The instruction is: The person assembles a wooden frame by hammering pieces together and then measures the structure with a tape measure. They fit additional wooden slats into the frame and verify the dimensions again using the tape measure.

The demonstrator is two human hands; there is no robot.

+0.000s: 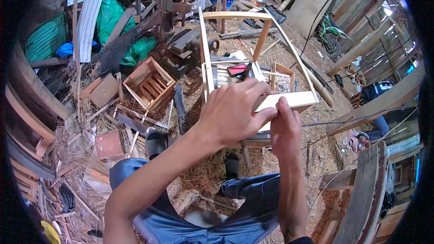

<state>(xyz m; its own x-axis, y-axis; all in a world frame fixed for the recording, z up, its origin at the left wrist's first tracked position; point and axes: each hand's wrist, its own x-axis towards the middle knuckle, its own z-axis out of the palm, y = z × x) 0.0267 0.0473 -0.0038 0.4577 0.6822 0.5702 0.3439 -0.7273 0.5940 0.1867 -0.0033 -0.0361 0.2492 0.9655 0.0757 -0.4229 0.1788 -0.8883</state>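
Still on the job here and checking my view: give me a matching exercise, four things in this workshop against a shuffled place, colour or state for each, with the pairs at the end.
Things
1. pale board
2. wooden box
3. plastic sheeting
4. bike

Places, colours, states
A. green, at the picture's upper left
B. at the picture's upper right
C. touched by the left hand and the right hand
D. left of the left hand, open side up

Pairs: 1-C, 2-D, 3-A, 4-B
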